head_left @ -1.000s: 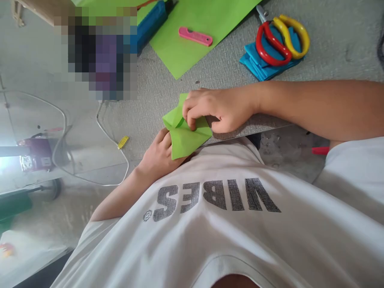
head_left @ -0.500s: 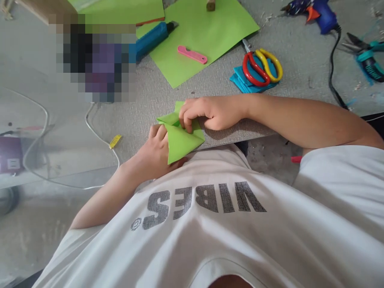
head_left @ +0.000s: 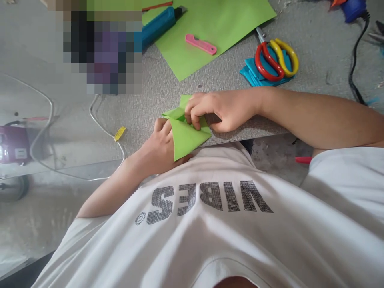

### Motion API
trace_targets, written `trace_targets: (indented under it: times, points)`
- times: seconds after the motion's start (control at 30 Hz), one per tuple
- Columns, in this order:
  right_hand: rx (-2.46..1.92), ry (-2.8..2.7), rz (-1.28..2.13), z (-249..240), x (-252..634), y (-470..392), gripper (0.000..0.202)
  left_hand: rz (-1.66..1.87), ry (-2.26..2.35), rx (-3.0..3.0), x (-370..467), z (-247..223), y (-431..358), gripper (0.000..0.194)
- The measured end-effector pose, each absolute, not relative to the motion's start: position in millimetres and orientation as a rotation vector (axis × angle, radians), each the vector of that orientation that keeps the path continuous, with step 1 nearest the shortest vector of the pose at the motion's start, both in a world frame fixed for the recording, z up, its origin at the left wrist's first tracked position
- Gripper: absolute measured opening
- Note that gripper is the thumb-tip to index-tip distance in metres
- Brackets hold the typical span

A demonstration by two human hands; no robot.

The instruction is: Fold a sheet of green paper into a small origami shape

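A folded piece of green paper (head_left: 189, 140) lies at the table's near edge, with one flap raised toward me. My left hand (head_left: 160, 148) grips it from the left; the flap hides most of its fingers, and the thumb shows below. On the paper's right part my right hand (head_left: 214, 110) presses with bent fingers, their tips on the fold. Beyond my right wrist, scissors (head_left: 274, 60) with one red and one yellow handle rest on folded blue material (head_left: 250, 76).
Past my hands lies a large green sheet (head_left: 228, 20) with a pink folding cutter (head_left: 201, 44) on it. A blue utility knife (head_left: 159, 28) overlaps its left side. A white cable (head_left: 93, 116) runs along the left, and a black cord (head_left: 354, 60) leads from a blue tool (head_left: 354, 9).
The view has shifted, so everything on the table appears a little further right and higher. Both hands keep their places on the folded green paper.
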State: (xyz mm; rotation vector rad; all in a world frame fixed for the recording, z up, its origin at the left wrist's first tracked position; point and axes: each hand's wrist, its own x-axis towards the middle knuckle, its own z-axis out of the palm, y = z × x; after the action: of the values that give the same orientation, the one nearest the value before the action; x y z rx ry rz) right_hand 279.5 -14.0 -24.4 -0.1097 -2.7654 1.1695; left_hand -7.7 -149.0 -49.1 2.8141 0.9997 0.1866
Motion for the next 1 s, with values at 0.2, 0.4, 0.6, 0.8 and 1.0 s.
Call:
trace_targets:
  times: [0.2, 0.4, 0.6, 0.8, 1.0]
  points:
    - [-0.101, -2.827, 1.151, -20.7, 280.4, -14.2, 0.022, 0.292, 1.098, 2.773, -12.4, -60.8, -156.9, 0.042]
    - [-0.126, -2.795, 1.237, -18.4, 277.5, -19.3, 0.027, 0.348, 1.238, 2.618, -12.6, -51.8, -165.7, 0.058]
    - [-0.133, -2.803, 1.266, -15.6, 277.1, -20.0, 0.024, 0.753, 1.217, 2.535, -1.9, -56.2, -175.2, 0.034]
    - [-0.162, -2.805, 1.298, -16.1, 276.8, -18.6, 0.022, 1.034, 1.471, 2.329, 26.4, -53.1, -182.5, 0.032]
    - [-0.150, -2.834, 1.283, -16.1, 274.8, -17.8, 0.028, 0.998, 1.596, 2.087, 31.0, -48.2, -178.1, 0.030]
